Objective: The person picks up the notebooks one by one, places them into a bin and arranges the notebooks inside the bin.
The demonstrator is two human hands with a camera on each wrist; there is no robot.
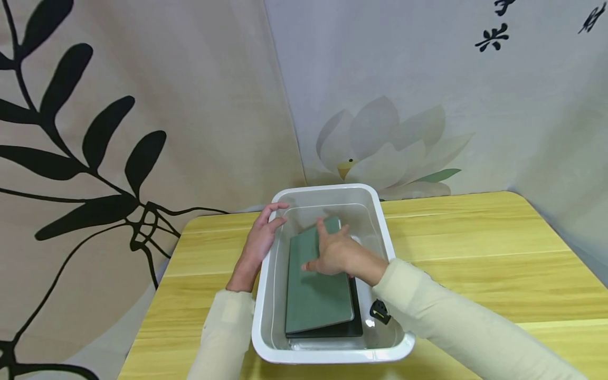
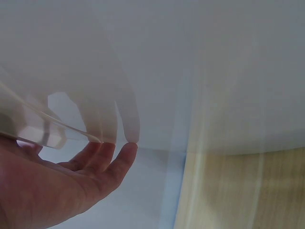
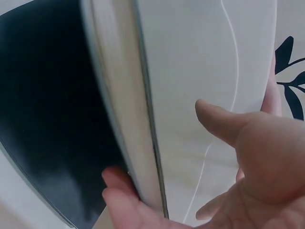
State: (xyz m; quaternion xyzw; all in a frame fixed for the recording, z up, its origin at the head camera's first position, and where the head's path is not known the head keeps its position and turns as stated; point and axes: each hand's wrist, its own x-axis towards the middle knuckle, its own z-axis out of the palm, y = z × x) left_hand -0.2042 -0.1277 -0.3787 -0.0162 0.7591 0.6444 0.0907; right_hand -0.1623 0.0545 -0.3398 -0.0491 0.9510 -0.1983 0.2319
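Observation:
A white plastic basin [image 1: 332,354] stands on the table. My left hand [image 1: 262,236] grips its left rim, thumb at the rim and fingertips against the outer wall in the left wrist view. Inside the basin a green notebook [image 1: 315,298] lies askew over a black notebook [image 1: 357,316], which shows along the right and front edges. My right hand [image 1: 334,253] holds the green notebook, the thumb over its cover and fingers at its right edge. In the right wrist view, fingertips [image 3: 116,183] reach under the edge, beside the pages, with the black notebook [image 3: 52,109] behind.
The wood-grain table [image 1: 475,253] extends on both sides of the basin. Behind it hangs a pale cloth [image 1: 214,105] printed with dark leaves and a flower. A small black device [image 1: 380,311] sits at the right sleeve's cuff.

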